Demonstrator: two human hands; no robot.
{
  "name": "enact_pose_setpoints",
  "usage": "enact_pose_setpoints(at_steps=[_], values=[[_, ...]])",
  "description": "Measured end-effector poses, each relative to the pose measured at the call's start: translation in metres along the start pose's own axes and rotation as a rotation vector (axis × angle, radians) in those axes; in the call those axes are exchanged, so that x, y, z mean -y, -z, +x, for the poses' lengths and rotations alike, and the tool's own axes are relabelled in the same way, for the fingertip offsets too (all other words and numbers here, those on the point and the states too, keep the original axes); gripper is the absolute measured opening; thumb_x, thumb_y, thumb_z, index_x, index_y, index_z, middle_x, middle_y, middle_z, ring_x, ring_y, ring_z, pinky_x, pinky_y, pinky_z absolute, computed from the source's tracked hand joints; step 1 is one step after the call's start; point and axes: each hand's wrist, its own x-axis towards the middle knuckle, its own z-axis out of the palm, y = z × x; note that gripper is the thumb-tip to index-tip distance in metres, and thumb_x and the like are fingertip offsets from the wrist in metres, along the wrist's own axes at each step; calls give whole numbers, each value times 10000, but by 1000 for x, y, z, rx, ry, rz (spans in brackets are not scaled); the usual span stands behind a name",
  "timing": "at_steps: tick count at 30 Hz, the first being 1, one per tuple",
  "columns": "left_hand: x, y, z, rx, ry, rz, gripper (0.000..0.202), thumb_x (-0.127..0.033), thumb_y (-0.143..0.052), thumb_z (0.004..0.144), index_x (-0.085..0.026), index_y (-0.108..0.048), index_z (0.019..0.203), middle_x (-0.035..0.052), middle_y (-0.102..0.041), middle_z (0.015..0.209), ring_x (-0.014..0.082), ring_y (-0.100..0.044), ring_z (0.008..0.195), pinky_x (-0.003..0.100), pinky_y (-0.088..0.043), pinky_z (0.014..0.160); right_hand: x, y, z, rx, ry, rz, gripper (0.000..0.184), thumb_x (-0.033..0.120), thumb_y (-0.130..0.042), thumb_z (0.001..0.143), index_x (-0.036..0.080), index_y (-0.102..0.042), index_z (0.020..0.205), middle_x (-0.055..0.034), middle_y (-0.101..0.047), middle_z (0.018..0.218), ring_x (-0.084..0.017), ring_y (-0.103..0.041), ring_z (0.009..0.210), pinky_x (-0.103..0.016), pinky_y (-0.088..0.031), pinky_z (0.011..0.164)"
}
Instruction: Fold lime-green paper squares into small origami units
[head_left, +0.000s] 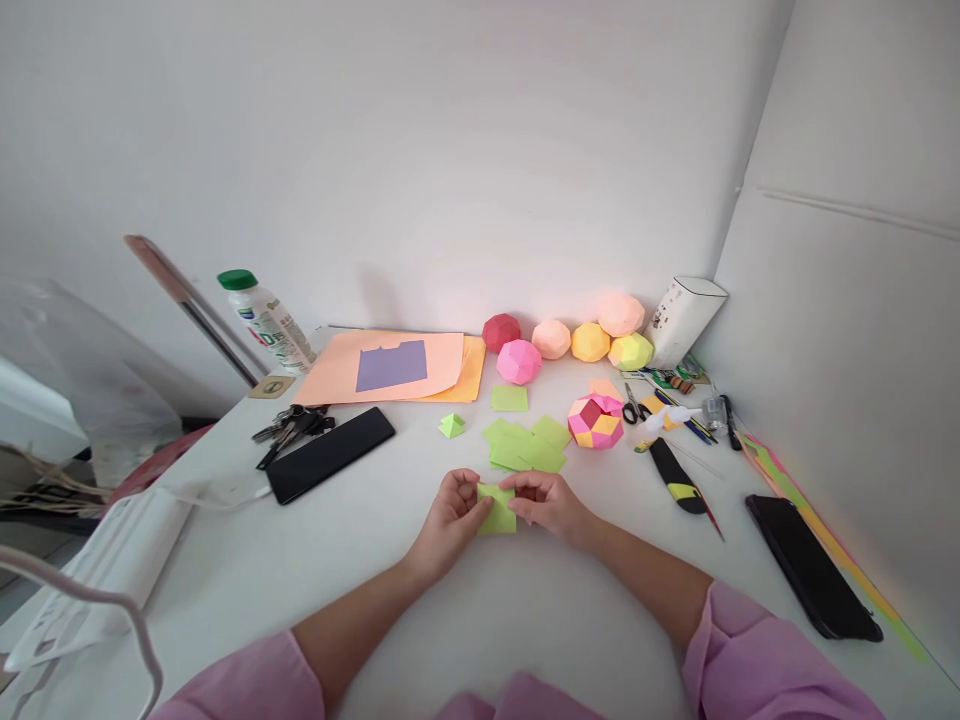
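Between both hands I hold a small green paper square [499,516] just above the white table. My left hand [454,515] pinches its left side, thumb on top. The fingers of my right hand [551,507] grip its upper right edge. Just beyond lie several loose green paper pieces [525,448], overlapping in a pile. A single green square [510,398] lies farther back. To the left of the pile sits a small folded green paper pyramid [451,426]. A pink, red and yellow paper ball [595,421] with openings rests to the right.
Several faceted paper balls [519,361] line the wall. Orange paper sheets [337,365], a bottle [270,320], keys [296,430] and a black power bank or phone [330,455] are left. Scissors [632,408], a cutter [677,478] and a black phone [814,568] are right.
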Motion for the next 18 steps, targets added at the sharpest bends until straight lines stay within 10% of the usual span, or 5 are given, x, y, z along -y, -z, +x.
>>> enact_pose_setpoints(at_steps=[18], values=[[-15, -4, -4, 133, 89, 2, 355, -370, -692, 710, -193, -556, 986, 45, -629, 913, 184, -616, 832, 324, -492, 749, 3, -4, -1, -51, 12, -2, 331, 377, -696, 714, 150, -662, 953, 41, -537, 542, -86, -500, 482, -216, -394, 447]])
